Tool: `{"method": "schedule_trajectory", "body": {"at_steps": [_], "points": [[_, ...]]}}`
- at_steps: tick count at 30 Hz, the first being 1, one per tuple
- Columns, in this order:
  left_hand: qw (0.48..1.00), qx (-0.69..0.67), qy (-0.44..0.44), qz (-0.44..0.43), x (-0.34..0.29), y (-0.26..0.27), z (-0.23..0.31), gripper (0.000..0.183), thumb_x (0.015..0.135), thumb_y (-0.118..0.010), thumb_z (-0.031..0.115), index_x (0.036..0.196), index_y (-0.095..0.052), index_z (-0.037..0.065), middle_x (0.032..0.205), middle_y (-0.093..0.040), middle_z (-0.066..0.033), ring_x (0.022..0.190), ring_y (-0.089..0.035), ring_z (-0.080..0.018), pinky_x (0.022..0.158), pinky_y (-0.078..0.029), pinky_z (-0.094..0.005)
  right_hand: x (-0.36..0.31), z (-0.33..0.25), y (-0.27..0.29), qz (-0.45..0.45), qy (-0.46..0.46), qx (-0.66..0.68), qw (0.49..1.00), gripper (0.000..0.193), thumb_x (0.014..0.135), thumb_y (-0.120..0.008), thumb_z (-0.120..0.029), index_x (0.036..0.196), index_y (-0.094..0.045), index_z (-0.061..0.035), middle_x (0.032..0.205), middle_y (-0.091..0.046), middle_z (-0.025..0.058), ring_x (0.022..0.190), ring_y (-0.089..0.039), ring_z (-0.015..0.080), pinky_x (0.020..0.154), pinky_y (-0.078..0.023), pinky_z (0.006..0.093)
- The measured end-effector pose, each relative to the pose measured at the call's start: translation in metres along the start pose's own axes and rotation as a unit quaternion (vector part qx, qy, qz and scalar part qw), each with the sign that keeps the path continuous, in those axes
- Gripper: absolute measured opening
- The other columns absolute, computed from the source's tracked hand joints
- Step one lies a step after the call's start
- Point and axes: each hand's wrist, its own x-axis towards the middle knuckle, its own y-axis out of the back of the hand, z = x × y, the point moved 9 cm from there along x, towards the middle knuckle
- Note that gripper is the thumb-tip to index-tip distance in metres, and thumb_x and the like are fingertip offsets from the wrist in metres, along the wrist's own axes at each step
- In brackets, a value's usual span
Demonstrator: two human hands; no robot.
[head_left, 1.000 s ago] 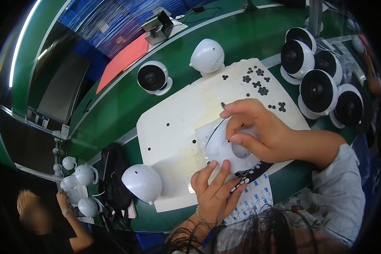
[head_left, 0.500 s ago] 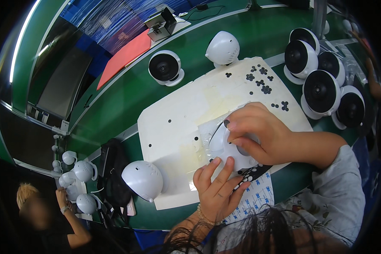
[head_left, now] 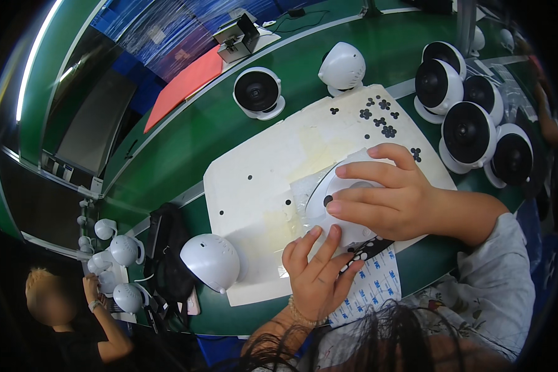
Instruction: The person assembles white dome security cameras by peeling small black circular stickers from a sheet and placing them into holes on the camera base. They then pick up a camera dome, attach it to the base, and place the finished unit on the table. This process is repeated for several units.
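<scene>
A round white base lies tilted on a clear plastic bag on a cream board. Over it is my right hand, fingers stretched out, one fingertip against a black dot pad on the base's surface. My left hand lies at the base's near edge, with two fingertips touching it. Its thumb and a finger close on a black sheet with round holes. Beneath that is white backing paper with blue print. My right hand covers much of the base.
Black dots and clusters lie on the cream board. A white dome-shaped camera stands left, two more behind, several at right. A black bag is at left; another person works beyond it.
My right hand has opened from a pinch around a black dot to outstretched fingers, and the dot now rests on the white base. My left hand stays nearly in place.
</scene>
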Motion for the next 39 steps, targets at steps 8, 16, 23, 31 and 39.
{"method": "schedule_trajectory", "body": {"at_steps": [8, 16, 23, 31, 39], "points": [[1.0, -0.013, -0.009, 0.011, -0.002, -0.005, -0.002, 0.016, 0.066, -0.071, 0.019, 0.074, -0.063, 0.008, 0.122, -0.051, -0.0121, 0.114, -0.038, -0.03, 0.088, -0.029, -0.0389, -0.009, 0.118, -0.017, 0.157, -0.254, 0.119, 0.947, 0.056, 0.077, -0.061, -0.023, 0.126, -0.036, -0.0104, 0.119, -0.049, 0.0087, 0.109, -0.046, 0.0284, 0.091, -0.034, 0.0403], [1.0, -0.019, -0.013, 0.013, 0.0, 0.002, -0.002, 0.017, 0.066, -0.071, 0.019, 0.075, -0.063, 0.007, 0.12, -0.053, -0.012, 0.11, -0.041, -0.0296, 0.085, -0.031, -0.0383, -0.079, 0.307, -0.075, 0.193, -0.587, -0.137, 0.774, 0.104, 0.056, -0.075, -0.048, 0.134, -0.018, -0.0107, 0.131, -0.033, 0.0188, 0.121, -0.033, 0.0357, 0.099, -0.029, 0.0436], [0.999, -0.03, -0.012, 0.04, 0.002, 0.005, -0.002, 0.017, 0.065, -0.072, 0.019, 0.076, -0.063, 0.009, 0.118, -0.054, -0.0095, 0.11, -0.043, -0.0275, 0.084, -0.032, -0.038, -0.077, 0.319, -0.074, 0.262, -0.564, 0.007, 0.783, 0.107, 0.053, -0.079, -0.04, 0.134, -0.017, -0.0072, 0.124, -0.038, 0.0256, 0.113, -0.042, 0.0361, 0.094, -0.037, 0.0412], [0.997, -0.058, -0.013, 0.04, 0.002, 0.004, -0.003, 0.018, 0.064, -0.072, 0.018, 0.075, -0.06, 0.009, 0.118, -0.054, -0.0088, 0.111, -0.043, -0.0277, 0.083, -0.033, -0.0381, 0.047, 0.197, -0.054, 0.282, -0.315, 0.413, 0.806, 0.105, 0.056, -0.079, -0.027, 0.136, -0.012, -0.0118, 0.128, -0.034, 0.0159, 0.116, -0.04, 0.0274, 0.098, -0.033, 0.0365], [0.998, -0.043, -0.026, 0.043, 0.004, 0.007, 0.0, 0.018, 0.065, -0.071, 0.018, 0.075, -0.06, 0.009, 0.119, -0.053, -0.0089, 0.11, -0.043, -0.0282, 0.083, -0.033, -0.0389, 0.086, 0.071, -0.199, -0.243, -0.228, 0.526, 0.782, 0.114, 0.058, -0.078, -0.034, 0.137, 0.001, -0.0076, 0.132, -0.034, 0.018, 0.116, -0.041, 0.0316, 0.099, -0.03, 0.035]]}}
